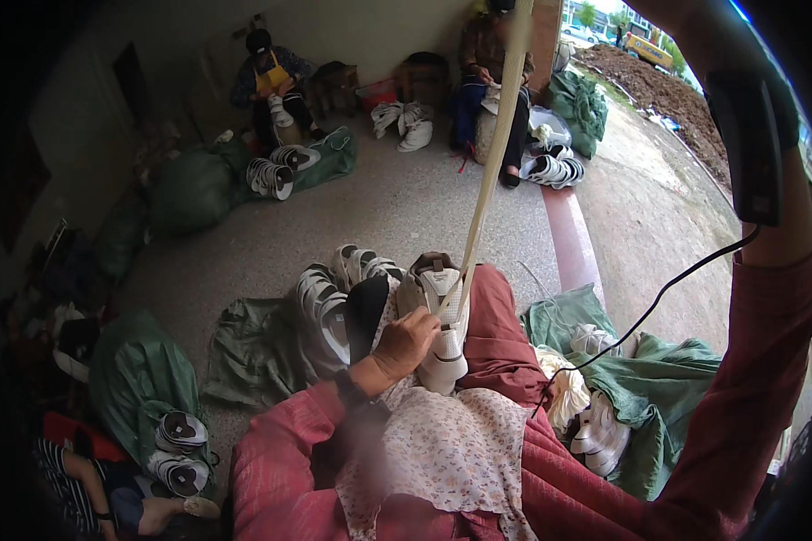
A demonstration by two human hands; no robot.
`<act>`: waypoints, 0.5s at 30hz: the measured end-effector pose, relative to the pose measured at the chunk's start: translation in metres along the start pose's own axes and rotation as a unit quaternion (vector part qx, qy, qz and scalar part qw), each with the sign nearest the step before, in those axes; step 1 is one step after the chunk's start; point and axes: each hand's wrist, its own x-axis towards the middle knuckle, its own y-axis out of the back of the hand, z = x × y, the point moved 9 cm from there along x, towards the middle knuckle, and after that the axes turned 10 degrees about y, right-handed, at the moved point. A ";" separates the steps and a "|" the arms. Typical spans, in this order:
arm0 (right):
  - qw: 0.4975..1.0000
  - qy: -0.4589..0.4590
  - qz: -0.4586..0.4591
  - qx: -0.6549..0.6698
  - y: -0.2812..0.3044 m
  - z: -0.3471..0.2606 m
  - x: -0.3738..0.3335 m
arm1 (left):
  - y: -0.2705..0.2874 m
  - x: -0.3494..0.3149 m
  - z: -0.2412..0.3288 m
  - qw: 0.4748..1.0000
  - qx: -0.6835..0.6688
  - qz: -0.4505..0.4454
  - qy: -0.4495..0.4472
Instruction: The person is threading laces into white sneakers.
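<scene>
Indoors | speckled floor [379, 203], pale wall [361, 36] | left hand [408, 343] pinches lace [491, 171] | right hand [717, 36] grip unclear

Speckled grey floor [370, 207] runs back to a dim, pale wall [361, 36] between ten and twelve o'clock. Daylight falls from two o'clock, where concrete ground [663, 207] meets a brown dirt mound [663, 104].
</scene>
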 end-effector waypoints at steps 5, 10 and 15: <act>0.817 -0.345 -0.060 0.458 -0.012 0.020 -0.041 | -0.004 0.001 0.011 0.997 0.076 0.026 0.004; 0.996 -0.056 -0.023 -0.062 0.010 -0.014 -0.037 | -0.025 0.004 -0.009 0.986 0.129 -0.011 0.106; 0.976 -0.154 -0.105 0.110 0.013 -0.006 -0.055 | -0.036 0.018 -0.009 0.978 -0.011 -0.147 0.146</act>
